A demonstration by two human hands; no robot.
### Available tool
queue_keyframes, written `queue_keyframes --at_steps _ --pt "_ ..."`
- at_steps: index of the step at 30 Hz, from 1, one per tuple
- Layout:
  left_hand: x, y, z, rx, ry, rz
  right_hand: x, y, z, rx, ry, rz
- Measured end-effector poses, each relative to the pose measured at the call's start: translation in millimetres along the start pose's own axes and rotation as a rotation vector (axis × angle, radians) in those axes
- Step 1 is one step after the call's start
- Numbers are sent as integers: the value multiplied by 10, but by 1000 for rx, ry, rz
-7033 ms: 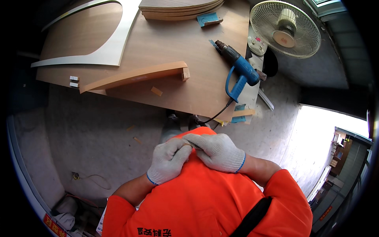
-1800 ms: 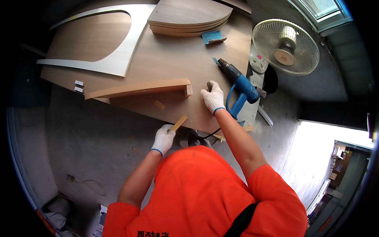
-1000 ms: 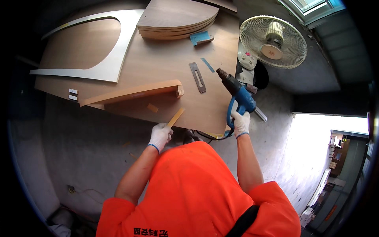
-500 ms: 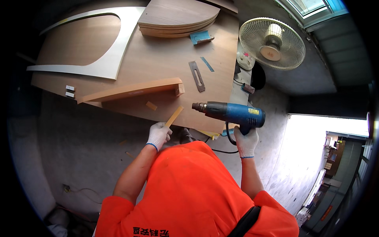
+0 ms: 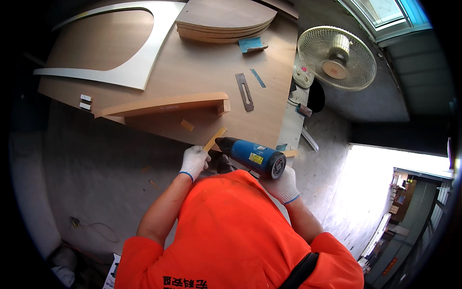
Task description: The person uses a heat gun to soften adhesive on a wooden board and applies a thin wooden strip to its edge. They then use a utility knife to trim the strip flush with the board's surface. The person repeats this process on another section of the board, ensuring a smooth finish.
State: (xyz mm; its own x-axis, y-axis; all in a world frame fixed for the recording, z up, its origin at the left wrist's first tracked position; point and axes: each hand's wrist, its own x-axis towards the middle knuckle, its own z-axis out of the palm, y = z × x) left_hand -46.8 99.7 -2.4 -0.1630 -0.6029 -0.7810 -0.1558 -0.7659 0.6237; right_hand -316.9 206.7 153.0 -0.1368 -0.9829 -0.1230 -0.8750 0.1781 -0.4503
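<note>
My left hand (image 5: 194,162), in a white glove with a blue cuff, pinches the lower end of a narrow tan strip (image 5: 215,138) at the table's front edge. My gloved right hand (image 5: 283,185) is closed round a blue and black heat gun (image 5: 252,155), its grip mostly hidden below the body. The gun's dark nozzle points left, close beside the strip; whether they touch I cannot tell. Just beyond the strip lies a short tan piece (image 5: 187,125). A long curved wooden part (image 5: 168,104) with an end block stands along the table's front.
On the wooden table (image 5: 192,62) lie a slotted metal plate (image 5: 244,91), a thin blue-grey strip (image 5: 258,78), blue sandpaper (image 5: 251,45), stacked curved boards (image 5: 226,17) and a white cut-out frame (image 5: 144,58). A fan (image 5: 337,58) stands at the right. Two small white blocks (image 5: 85,102) sit at the left edge.
My right hand has brought the heat gun left and nearer my body, turning it so its nozzle comes close to the strip. My left hand still holds the strip in nearly the same place.
</note>
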Motion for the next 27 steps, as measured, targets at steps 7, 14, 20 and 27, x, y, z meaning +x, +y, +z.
queue_keyframes --at_steps 7,14,20,27 --pt "15 -34 13 -50 23 27 139 -87 -39 -137 9 19" --pt "5 28 28 -30 30 14 123 -50 -72 -90 -35 -60" --pt "27 6 -13 7 11 0 222 -110 -81 -119 28 -42" --pt "33 40 -5 16 3 -14 186 -147 -118 -99 -108 -60"
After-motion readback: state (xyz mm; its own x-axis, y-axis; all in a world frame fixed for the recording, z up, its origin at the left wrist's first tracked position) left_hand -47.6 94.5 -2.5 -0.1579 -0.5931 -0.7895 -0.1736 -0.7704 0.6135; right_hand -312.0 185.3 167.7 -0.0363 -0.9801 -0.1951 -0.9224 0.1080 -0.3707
